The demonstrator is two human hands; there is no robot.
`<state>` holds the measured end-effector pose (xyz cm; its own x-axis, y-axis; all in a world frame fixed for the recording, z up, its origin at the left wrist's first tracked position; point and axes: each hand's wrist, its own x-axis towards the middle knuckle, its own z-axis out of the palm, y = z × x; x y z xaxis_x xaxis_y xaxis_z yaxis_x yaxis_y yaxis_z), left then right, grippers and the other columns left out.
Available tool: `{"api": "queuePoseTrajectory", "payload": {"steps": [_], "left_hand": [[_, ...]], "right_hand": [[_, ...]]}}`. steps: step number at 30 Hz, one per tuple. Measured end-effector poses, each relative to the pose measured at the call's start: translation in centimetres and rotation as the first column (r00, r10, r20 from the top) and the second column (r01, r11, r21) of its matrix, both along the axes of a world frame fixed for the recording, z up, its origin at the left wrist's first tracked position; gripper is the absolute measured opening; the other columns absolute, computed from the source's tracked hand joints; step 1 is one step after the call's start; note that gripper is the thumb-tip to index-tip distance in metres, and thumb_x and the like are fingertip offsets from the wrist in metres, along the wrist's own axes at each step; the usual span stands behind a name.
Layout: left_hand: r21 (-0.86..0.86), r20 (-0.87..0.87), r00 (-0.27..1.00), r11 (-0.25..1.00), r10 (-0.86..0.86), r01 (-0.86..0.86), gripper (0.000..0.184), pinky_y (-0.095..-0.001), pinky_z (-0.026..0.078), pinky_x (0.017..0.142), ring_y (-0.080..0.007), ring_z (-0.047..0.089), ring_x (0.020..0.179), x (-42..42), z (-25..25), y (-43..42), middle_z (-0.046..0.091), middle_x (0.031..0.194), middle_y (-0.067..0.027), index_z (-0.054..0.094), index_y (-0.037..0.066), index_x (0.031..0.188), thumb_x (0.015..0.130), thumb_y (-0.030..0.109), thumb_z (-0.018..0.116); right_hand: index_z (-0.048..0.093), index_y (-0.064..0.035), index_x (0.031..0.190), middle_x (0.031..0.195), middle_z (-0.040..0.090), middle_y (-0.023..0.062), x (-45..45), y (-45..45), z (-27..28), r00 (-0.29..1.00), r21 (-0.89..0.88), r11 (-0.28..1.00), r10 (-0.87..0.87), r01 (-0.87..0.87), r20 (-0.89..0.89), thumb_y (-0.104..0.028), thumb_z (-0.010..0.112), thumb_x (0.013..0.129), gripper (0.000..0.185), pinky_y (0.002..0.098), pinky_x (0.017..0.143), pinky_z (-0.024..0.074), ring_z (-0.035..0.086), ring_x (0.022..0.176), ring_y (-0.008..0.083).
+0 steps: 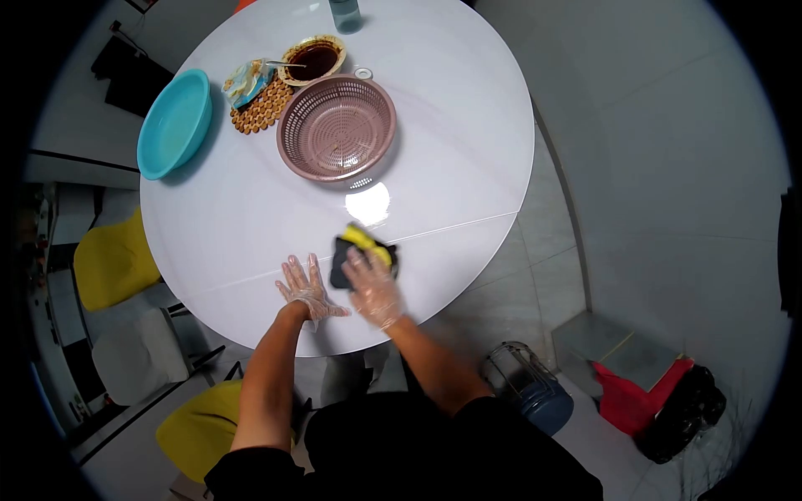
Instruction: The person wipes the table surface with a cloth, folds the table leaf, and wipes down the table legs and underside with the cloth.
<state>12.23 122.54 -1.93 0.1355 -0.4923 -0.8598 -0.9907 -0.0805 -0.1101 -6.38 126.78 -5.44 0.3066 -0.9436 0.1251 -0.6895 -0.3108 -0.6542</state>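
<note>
Near the front edge of the white round table [451, 175], my right hand [376, 292], in a clear plastic glove, presses down on a black and yellow cloth [342, 262]. The cloth is bunched, with its yellow part folded up past my fingertips, and looks slightly blurred. To the left, my left hand [306, 292], gloved the same way, rests on the tabletop with fingers spread and nothing in it. A mauve plastic colander [337, 129] stands beyond both hands.
Toward the back are a turquoise basin [174, 125], a wooden bead trivet [261, 108], a plastic packet [247, 82], a bowl of dark sauce [313, 61] with a spoon, and a cup [345, 15]. Yellow chairs [117, 259] stand left; a lidded bin [535, 397] sits on the floor right.
</note>
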Motion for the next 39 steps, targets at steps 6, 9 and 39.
{"api": "queuePoseTrajectory", "payload": {"steps": [6, 9, 39], "left_hand": [[-0.033, -0.025, 1.0, 0.999, -0.011, 0.01, 0.17, -0.074, -0.007, 0.116, -0.0512, -0.029, 0.15, 0.5, -0.5, 0.5, -0.029, 0.163, -0.034, -0.024, 0.012, 0.161, 0.051, 0.085, 0.082], [-0.029, -0.076, 0.997, 1.0, 0.003, -0.006, 0.165, -0.0751, -0.008, 0.115, -0.0521, -0.03, 0.15, 0.6, 0.3, 0.5, -0.029, 0.162, -0.0352, -0.025, 0.011, 0.161, 0.057, 0.082, 0.082], [-0.021, -0.249, 0.967, 0.998, 0.046, -0.053, 0.14, -0.0768, -0.011, 0.113, -0.0511, -0.03, 0.15, 2.8, 0.0, 0.2, -0.022, 0.167, -0.0306, -0.008, 0.018, 0.167, 0.071, 0.072, 0.08]], "right_hand": [[0.065, -0.0059, 0.136, 0.154, 0.052, 0.01, -3.2, -0.6, -0.5, 0.929, -0.026, 0.935, 0.349, -0.354, -0.12, -0.019, 0.074, 0.079, 0.059, 0.0503, 0.115, 0.0395, 0.045, 0.142, 0.0364], [0.065, -0.0075, 0.135, 0.152, 0.053, 0.0092, -12.8, -3.5, -1.1, 0.906, -0.153, 0.904, 0.363, -0.399, -0.218, -0.017, 0.074, 0.074, 0.062, 0.0524, 0.113, 0.0414, 0.052, 0.134, 0.0366], [0.062, -0.0095, 0.139, 0.157, 0.05, 0.0059, 4.9, -10.7, -1.9, 0.955, -0.191, 0.936, 0.295, -0.296, -0.035, -0.009, 0.072, 0.073, 0.067, 0.047, 0.122, 0.0341, 0.04, 0.149, 0.0304]]}}
